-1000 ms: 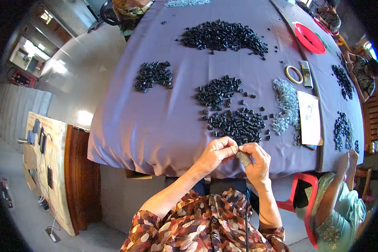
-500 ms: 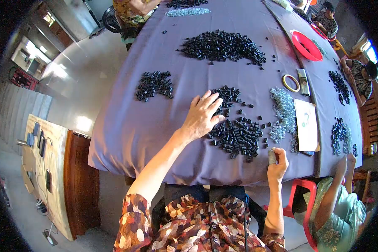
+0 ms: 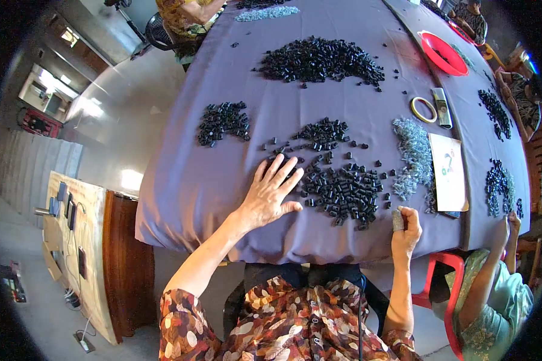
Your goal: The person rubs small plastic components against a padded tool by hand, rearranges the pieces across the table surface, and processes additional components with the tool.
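Observation:
My left hand (image 3: 270, 194) lies palm down on the purple cloth with its fingers spread. Its fingertips reach loose small black plastic pieces, strung out left of a small heap of the same pieces (image 3: 324, 133). Right of this hand is a larger heap of black pieces (image 3: 343, 192). My right hand (image 3: 407, 228) is closed at the table's near edge, with a greyish covering on one digit. Whatever its fingers hold, if anything, is hidden. Beyond it lies a strip of small clear pieces (image 3: 412, 159), beside a printed sheet (image 3: 448, 171).
A big black heap (image 3: 319, 59) and a smaller one (image 3: 224, 123) lie farther off. A tape roll (image 3: 423, 110) and a red basin (image 3: 442, 54) stand to the right. Other people sit around the table; one person's green sleeve (image 3: 485, 289) is close on my right.
My left hand has moved left and nearer to me, off the small black heap. Several black pieces now trail leftward from that heap. My right hand stays closed, and the whole view has shifted slightly.

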The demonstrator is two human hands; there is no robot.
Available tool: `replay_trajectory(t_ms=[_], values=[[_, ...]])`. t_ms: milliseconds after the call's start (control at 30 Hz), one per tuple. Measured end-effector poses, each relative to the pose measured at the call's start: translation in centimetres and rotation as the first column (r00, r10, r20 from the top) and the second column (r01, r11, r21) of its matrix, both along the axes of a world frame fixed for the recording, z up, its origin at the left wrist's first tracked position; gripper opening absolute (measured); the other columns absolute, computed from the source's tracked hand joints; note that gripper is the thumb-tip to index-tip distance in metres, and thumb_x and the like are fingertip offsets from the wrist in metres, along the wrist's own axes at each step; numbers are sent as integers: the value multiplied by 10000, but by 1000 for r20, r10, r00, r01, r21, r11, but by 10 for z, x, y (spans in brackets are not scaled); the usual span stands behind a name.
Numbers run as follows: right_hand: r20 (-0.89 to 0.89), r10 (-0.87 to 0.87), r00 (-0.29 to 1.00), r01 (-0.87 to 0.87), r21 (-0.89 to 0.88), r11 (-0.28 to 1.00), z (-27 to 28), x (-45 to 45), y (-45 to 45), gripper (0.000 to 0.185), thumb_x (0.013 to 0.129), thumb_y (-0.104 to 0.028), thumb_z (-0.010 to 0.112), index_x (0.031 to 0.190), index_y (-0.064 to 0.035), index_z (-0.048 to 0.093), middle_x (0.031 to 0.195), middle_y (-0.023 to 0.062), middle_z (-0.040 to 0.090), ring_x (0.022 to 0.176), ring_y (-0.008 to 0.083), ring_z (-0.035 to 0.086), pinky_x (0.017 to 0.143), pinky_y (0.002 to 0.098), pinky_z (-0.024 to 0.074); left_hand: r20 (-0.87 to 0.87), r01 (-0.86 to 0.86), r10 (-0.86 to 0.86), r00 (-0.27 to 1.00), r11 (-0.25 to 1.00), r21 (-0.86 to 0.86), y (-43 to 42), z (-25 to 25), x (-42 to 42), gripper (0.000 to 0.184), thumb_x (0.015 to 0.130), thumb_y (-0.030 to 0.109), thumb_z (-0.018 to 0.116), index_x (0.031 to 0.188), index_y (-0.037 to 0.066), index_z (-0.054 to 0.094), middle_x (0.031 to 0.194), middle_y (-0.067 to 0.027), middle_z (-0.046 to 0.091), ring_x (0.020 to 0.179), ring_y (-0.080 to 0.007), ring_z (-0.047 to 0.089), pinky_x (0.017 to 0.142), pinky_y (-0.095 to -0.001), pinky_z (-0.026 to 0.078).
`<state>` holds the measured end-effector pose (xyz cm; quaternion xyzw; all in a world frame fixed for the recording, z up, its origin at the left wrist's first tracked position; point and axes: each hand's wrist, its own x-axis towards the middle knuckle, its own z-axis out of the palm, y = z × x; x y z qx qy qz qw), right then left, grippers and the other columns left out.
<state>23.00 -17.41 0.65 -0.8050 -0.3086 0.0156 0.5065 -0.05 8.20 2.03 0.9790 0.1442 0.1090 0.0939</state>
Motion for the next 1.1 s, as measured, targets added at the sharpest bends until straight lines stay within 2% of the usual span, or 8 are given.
replay_trajectory(t_ms=[200,367,467,500,600,733,800,1100], values=[[-3,4,1000,-4,-1,1000,-4,2,-2,132,795,37,606,896,-25,547,779,30,579,713,104,534,675,239,450,-63,29,-29,998,1000,-4,-14,3,-23,692,851,579,426,1360,111,387,1459,-123,265,1365,-338,182,1082,-540,137],[42,16,999,-16,-5,1000,0,1,0,134,795,20,623,905,-26,562,771,31,576,696,104,528,650,244,448,52,-34,33,998,999,6,-10,13,-33,619,873,485,486,1360,114,395,1445,-156,280,1344,-331,251,1088,-492,172],[51,16,999,-15,-15,1000,3,-1,1,133,798,12,626,909,-28,566,764,27,570,684,101,517,638,240,443,303,-128,197,932,964,-233,23,3,-29,576,889,394,523,1358,88,388,1426,-168,305,1317,-341,299,1079,-439,235],[49,18,999,-17,-14,1000,2,0,1,132,799,12,626,910,-29,566,762,26,569,682,100,515,636,240,442,311,-170,259,914,943,-287,33,3,-26,558,893,321,548,1353,54,379,1403,-180,335,1299,-343,326,1066,-396,279],[39,13,999,-12,-14,1000,1,0,2,130,799,11,626,906,-30,565,756,25,568,674,98,508,631,240,440,290,-193,284,914,932,-306,61,-7,-14,536,884,299,560,1317,22,406,1367,-211,369,1276,-381,342,1059,-423,294],[8,1,1000,-1,-34,999,4,-1,2,121,802,6,625,896,-29,558,745,26,568,663,98,505,627,242,442,185,-166,211,960,958,-234,61,-9,10,604,876,354,564,1351,35,373,1393,-190,347,1303,-337,315,1076,-396,265],[8,7,1000,-7,-34,999,5,-3,4,118,800,10,617,892,-28,554,748,29,574,664,103,512,630,244,443,179,-96,115,977,990,-108,54,-15,18,663,872,484,500,1351,43,378,1392,-188,346,1309,-336,301,1075,-428,249],[9,-4,1000,4,-20,1000,2,-1,4,134,775,47,595,882,-19,549,751,42,592,664,113,531,633,250,450,84,30,-29,996,999,-11,60,-1,81,794,841,634,391,1383,57,322,1444,-166,269,1342,-335,245,1076,-518,183]])
